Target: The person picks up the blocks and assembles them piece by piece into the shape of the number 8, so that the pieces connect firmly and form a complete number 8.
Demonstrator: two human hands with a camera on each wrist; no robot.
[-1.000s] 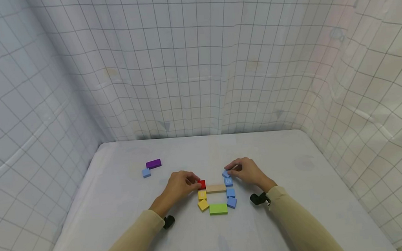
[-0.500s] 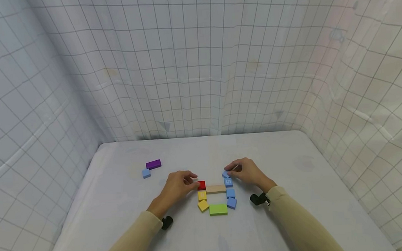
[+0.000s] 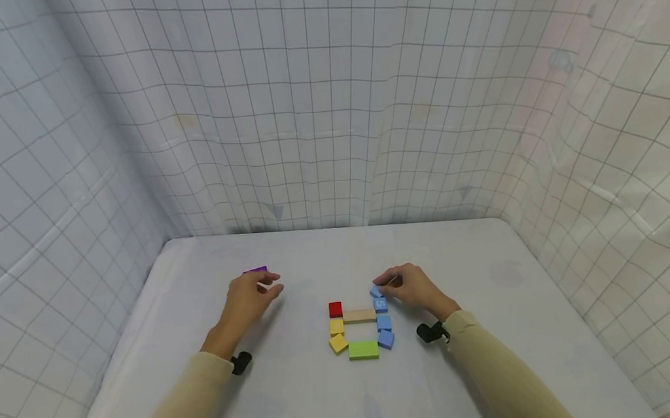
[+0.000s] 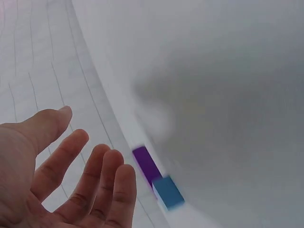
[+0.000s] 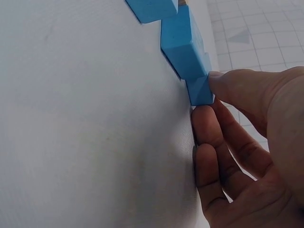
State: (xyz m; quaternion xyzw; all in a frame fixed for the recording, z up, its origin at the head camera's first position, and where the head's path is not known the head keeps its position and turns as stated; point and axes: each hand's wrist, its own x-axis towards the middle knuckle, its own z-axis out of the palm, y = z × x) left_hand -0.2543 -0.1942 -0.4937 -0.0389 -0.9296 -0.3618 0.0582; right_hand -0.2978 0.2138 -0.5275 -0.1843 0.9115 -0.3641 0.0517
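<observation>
My right hand (image 3: 410,286) pinches a small blue block (image 3: 375,291) at the top of the right-hand column; in the right wrist view the thumb lies against this blue block (image 5: 199,90). Below it come a blue block marked 5 (image 3: 380,305) and two more blue blocks. Nothing is between the fingers of my left hand (image 3: 246,301), which is over the table near a purple block (image 3: 255,270). In the left wrist view its fingers are loosely spread, with the purple block (image 4: 147,163) and a blue block (image 4: 168,192) beyond them. The head view hides that blue block behind the hand.
Left of the blue column are a red block (image 3: 335,309), a yellow block (image 3: 336,327) and a tilted yellow block (image 3: 338,344). A plain wooden block (image 3: 359,316) bridges the columns. A green block (image 3: 363,350) lies in front. Gridded curtains (image 3: 327,104) surround the white table.
My left hand has let go of the red block and moved left and away, toward the purple block. The right hand stays at its blue block.
</observation>
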